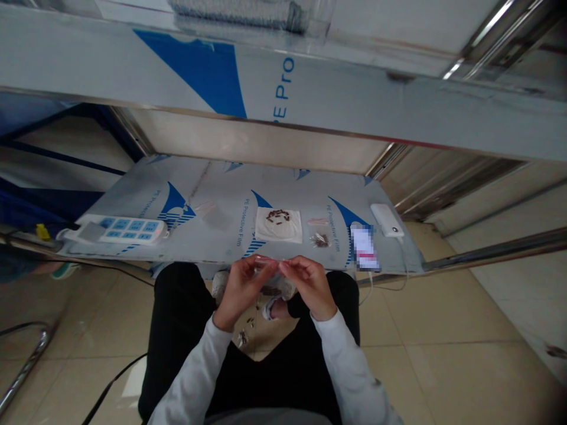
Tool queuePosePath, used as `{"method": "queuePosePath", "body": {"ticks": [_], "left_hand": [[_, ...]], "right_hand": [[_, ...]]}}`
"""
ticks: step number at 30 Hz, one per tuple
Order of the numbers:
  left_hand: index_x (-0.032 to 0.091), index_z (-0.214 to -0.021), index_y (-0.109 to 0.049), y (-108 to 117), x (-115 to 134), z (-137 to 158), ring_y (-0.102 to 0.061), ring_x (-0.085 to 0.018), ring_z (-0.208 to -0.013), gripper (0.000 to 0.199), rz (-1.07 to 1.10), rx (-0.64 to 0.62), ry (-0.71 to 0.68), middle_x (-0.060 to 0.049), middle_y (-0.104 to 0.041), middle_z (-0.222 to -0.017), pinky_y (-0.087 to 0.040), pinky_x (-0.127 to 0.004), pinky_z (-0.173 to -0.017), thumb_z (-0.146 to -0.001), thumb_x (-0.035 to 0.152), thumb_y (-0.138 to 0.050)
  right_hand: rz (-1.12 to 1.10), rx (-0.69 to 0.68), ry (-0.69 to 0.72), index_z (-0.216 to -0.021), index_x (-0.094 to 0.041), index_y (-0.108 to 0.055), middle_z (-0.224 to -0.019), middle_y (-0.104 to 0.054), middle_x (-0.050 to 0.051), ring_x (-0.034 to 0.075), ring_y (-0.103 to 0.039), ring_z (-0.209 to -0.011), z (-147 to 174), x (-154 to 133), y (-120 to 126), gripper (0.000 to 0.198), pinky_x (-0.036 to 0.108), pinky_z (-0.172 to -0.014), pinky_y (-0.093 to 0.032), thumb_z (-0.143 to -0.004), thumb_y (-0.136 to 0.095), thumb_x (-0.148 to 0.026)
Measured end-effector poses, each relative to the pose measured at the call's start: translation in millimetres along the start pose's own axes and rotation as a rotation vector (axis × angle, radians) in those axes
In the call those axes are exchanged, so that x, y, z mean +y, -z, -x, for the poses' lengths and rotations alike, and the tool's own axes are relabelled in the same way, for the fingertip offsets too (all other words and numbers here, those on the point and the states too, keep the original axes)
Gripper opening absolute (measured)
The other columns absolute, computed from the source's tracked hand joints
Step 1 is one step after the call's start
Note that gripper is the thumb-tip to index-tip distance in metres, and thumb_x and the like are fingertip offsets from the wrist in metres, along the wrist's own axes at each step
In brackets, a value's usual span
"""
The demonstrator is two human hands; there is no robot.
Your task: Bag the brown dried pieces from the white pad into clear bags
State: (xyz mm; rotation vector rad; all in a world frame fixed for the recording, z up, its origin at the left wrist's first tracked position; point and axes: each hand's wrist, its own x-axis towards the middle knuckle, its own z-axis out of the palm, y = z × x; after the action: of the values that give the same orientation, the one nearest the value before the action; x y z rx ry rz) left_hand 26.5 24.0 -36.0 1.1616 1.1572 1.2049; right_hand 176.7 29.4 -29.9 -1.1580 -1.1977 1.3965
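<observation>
Just in front of the shelf edge, over my lap, both hands pinch the top of a small clear plastic bag (270, 290). My left hand (247, 284) grips its upper left side, and my right hand (309, 285) its upper right. Dark brown bits seem to lie low in the bag, partly hidden by my fingers. Beyond my hands a white cloth or tissue (267, 230) carries several small brown pieces (279, 216). To its right rests another clear bag (319, 236) with a pinkish top strip and brown pieces inside.
A white power strip (133, 230) is on the shelf's left. A phone (364, 247) and a white power bank (387, 220) with a cable lie on the right. An upper shelf (354, 100) crosses above. Small bits (242, 337) are scattered on the floor between my legs.
</observation>
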Motion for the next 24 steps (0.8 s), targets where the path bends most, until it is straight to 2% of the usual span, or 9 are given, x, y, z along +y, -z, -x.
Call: {"method": "queuePosePath", "body": {"ticks": [5,9,12,15,21,24], "left_hand": [[0.017,-0.080,-0.072,-12.9,-7.3,5.8,-0.068,-0.018,-0.075,0.017,-0.104,0.062,-0.064,-0.006,-0.074,-0.079,-0.054,-0.029,-0.070,-0.077,0.033,-0.069],[0.016,-0.077,-0.073,-20.4,-14.3,10.6,-0.068,-0.017,-0.069,0.021,-0.031,0.047,0.042,-0.005,-0.073,-0.073,-0.054,-0.028,-0.068,-0.079,0.036,-0.067],[0.016,-0.072,-0.072,-21.1,-16.0,11.1,-0.066,-0.016,-0.066,0.023,0.001,0.106,0.058,-0.004,-0.072,-0.069,-0.053,-0.027,-0.067,-0.080,0.037,-0.066],[0.017,-0.073,-0.071,-24.2,-15.9,10.7,-0.065,-0.015,-0.066,0.020,0.001,0.193,0.025,-0.003,-0.072,-0.071,-0.052,-0.026,-0.065,-0.078,0.036,-0.068],[0.016,-0.078,-0.071,-38.1,-20.1,9.6,-0.065,-0.015,-0.070,0.023,0.026,0.280,0.061,-0.004,-0.072,-0.076,-0.051,-0.025,-0.068,-0.078,0.038,-0.067],[0.016,-0.077,-0.070,-34.2,-24.7,3.3,-0.063,-0.015,-0.070,0.027,0.043,0.294,0.054,-0.003,-0.071,-0.074,-0.050,-0.024,-0.068,-0.081,0.042,-0.061]], "right_hand": [[-0.026,0.118,0.025,-0.074,-0.020,-0.064,-0.068,-0.065,0.000,0.014,-0.060,-0.065,12.6,8.2,2.1,0.021,0.026,-0.064,-0.049,-0.075,-0.072,-0.039],[-0.069,0.213,0.012,-0.069,-0.020,-0.061,-0.062,-0.060,-0.002,0.012,-0.055,-0.056,20.8,19.1,10.7,0.021,0.024,-0.056,-0.046,-0.076,-0.072,-0.036],[-0.086,0.206,-0.013,-0.074,-0.020,-0.063,-0.066,-0.063,-0.001,0.013,-0.057,-0.059,21.4,20.3,17.1,0.020,0.025,-0.058,-0.046,-0.074,-0.073,-0.037],[-0.108,0.168,-0.011,-0.081,-0.019,-0.066,-0.077,-0.068,0.002,0.016,-0.062,-0.071,18.0,17.4,18.5,0.020,0.026,-0.066,-0.048,-0.075,-0.071,-0.038],[-0.054,0.287,0.028,-0.065,-0.017,-0.061,-0.059,-0.058,-0.003,0.011,-0.053,-0.058,10.7,17.1,12.6,0.023,0.022,-0.057,-0.041,-0.075,-0.072,-0.035],[-0.034,0.225,0.040,-0.070,-0.017,-0.064,-0.064,-0.062,-0.001,0.012,-0.057,-0.061,5.5,15.8,16.6,0.022,0.024,-0.060,-0.044,-0.075,-0.071,-0.037]]}}
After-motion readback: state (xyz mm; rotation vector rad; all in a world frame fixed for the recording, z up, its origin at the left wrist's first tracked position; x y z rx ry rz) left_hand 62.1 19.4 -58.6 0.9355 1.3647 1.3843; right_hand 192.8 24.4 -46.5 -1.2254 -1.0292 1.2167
